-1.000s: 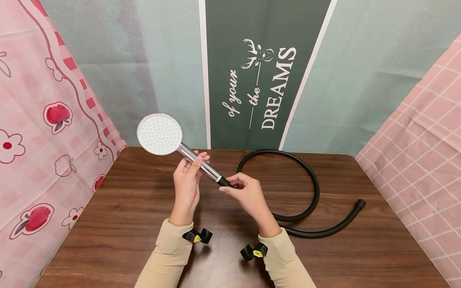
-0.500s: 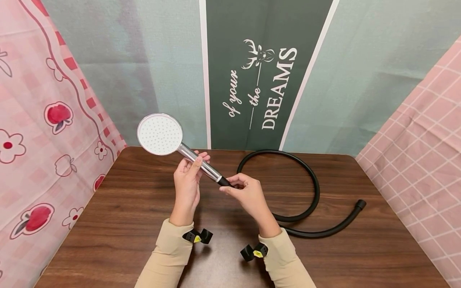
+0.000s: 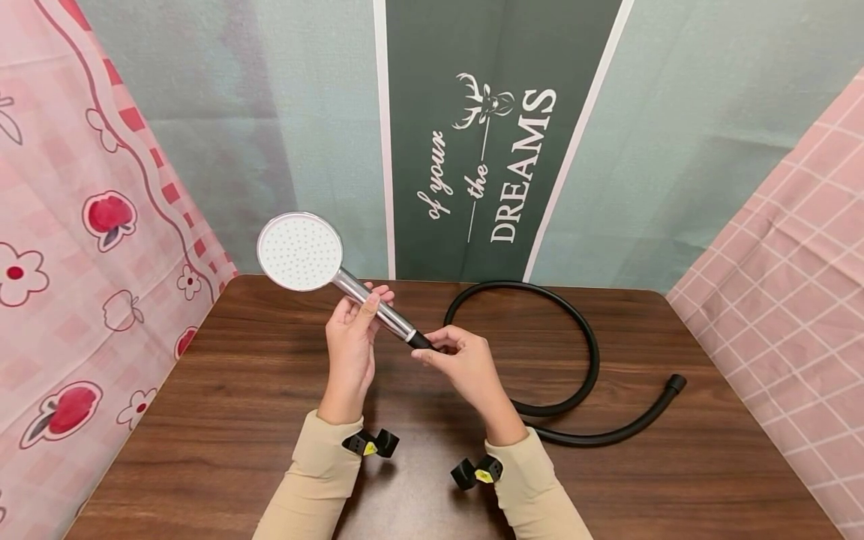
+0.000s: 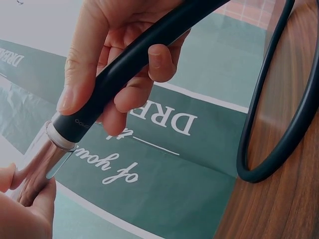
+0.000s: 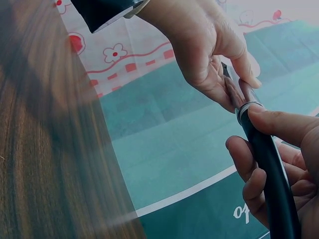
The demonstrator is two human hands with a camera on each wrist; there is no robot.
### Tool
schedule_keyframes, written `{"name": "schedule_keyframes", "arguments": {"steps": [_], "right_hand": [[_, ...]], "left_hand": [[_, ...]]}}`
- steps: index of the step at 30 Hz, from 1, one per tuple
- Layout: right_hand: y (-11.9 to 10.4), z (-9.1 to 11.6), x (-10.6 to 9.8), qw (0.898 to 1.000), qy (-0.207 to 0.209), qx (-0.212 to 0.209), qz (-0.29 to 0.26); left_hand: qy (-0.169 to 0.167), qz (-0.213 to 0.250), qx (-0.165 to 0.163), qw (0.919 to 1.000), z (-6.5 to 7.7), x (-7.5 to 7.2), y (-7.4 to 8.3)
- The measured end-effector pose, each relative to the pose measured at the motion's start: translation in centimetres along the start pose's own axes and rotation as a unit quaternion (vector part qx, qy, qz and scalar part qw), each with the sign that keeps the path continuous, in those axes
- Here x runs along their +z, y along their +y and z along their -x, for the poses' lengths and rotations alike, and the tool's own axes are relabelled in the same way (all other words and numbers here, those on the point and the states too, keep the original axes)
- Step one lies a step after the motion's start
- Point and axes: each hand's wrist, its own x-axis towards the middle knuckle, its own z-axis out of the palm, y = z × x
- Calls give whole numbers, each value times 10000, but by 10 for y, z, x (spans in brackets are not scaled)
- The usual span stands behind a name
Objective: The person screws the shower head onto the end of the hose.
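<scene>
A handheld shower head [image 3: 300, 252] with a round white spray face and chrome handle is held tilted above the table, face toward me. My left hand [image 3: 352, 330] grips the chrome handle, thumb across its front. At the handle's lower end, the black shower hose [image 3: 420, 340] meets it by a white ring. My right hand [image 3: 462, 364] pinches the hose end there. In the left wrist view, the right thumb and curled fingers wrap the hose connector [image 4: 75, 124], which sits against the handle. The right wrist view shows both hands [image 5: 209, 55] close together along the same line.
The rest of the hose [image 3: 594, 352] loops over the brown wooden table [image 3: 223, 420] on the right, its free end [image 3: 675, 383] near the right side. A grey-green printed cloth [image 3: 324, 135] hangs behind, with pink patterned cloths [image 3: 61, 315] at the sides.
</scene>
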Motion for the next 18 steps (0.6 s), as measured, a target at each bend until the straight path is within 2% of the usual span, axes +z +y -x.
{"name": "schedule_keyframes", "arguments": {"steps": [18], "right_hand": [[0,1,-1,10000,2,25,-44]], "left_hand": [[3,-32,5,10000,1,1,0]]}}
